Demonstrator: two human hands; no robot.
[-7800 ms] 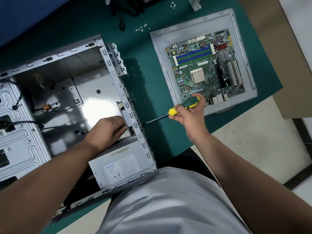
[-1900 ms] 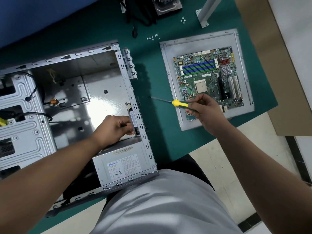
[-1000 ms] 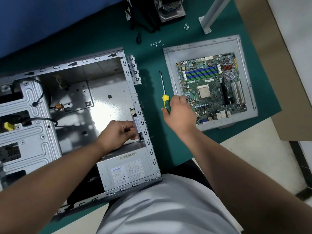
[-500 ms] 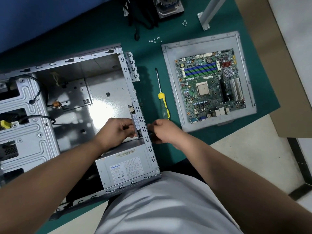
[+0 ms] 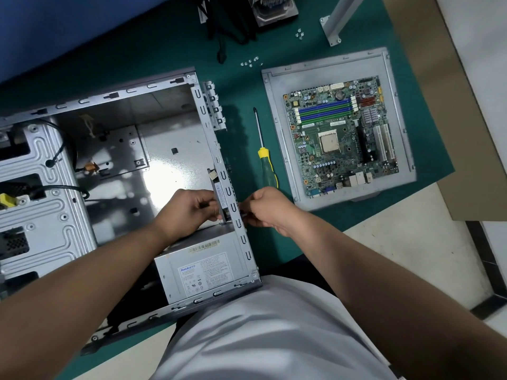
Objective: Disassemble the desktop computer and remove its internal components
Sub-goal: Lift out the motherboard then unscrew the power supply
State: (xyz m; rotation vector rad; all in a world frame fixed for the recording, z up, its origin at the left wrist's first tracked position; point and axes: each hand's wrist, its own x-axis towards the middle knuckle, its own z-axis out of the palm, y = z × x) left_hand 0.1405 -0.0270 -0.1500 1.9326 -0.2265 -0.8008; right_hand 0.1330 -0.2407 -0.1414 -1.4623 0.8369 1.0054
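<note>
An electronics repair workshop: a green-matted counter (image 5: 170,42) carries an opened grey metal computer case (image 5: 175,149), a bare green motherboard (image 5: 343,135), loose silver screws (image 5: 250,63) and a yellow-and-green-handled screwdriver (image 5: 264,160).

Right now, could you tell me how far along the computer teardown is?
Done: the motherboard lies out on a panel. In hand: both hands, left and right, work a small part at the case wall; screwdriver set down. Left: the power supply.

Yellow-green screwdriver (image 5: 265,165), green mat (image 5: 241,86)
</note>
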